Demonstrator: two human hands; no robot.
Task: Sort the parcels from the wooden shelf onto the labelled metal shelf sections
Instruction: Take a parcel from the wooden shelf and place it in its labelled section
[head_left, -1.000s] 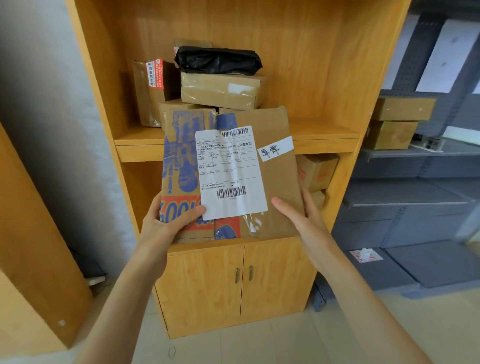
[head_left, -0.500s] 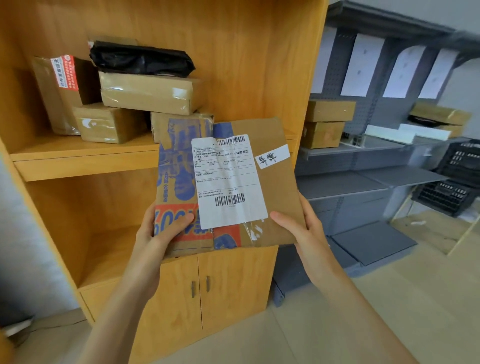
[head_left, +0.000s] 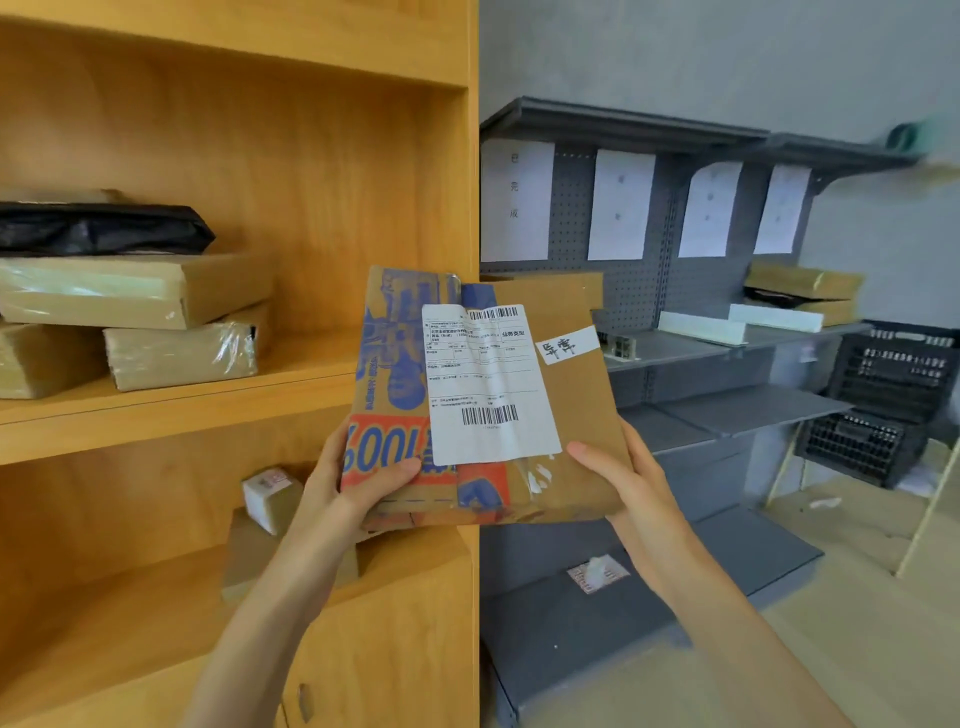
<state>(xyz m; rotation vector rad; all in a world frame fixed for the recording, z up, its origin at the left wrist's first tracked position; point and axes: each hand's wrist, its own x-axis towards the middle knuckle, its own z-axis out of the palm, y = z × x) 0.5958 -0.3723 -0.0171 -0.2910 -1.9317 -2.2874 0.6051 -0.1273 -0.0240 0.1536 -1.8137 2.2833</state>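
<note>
Head view: a flat kraft-paper parcel (head_left: 566, 415) was held upright at centre frame, gripped at its two lower corners. The left hand (head_left: 358, 486) was closed on the lower-left corner, thumb laid across the red printed band; the right hand (head_left: 626, 480) was closed on the lower-right corner, thumb on the front face and fingers hidden behind. The parcel's long axis ran nearly vertical, tilted slightly toward the upper left of the frame.

The deciding relation — the grey metal shelf (head_left: 727, 415) lay to the right of the parcel and beyond it, so the right hand was the nearer one to it. The wooden shelf (head_left: 322, 171) filled the left half of the frame, with taped brown parcels (head_left: 135, 291) and a black plastic bag (head_left: 98, 228) on its upper board.

Writing: a white shipping label (head_left: 488, 384) carried two barcodes and small print, too fine to read apart from "业务类型" at its upper right. A small white sticker (head_left: 566, 344) bore two handwritten characters, unclear. The red band showed large figures resembling "6001". Four paper sheets (head_left: 621, 205) hung on the pegboard — the leftmost read "已完成"; the others were too faint.
</note>
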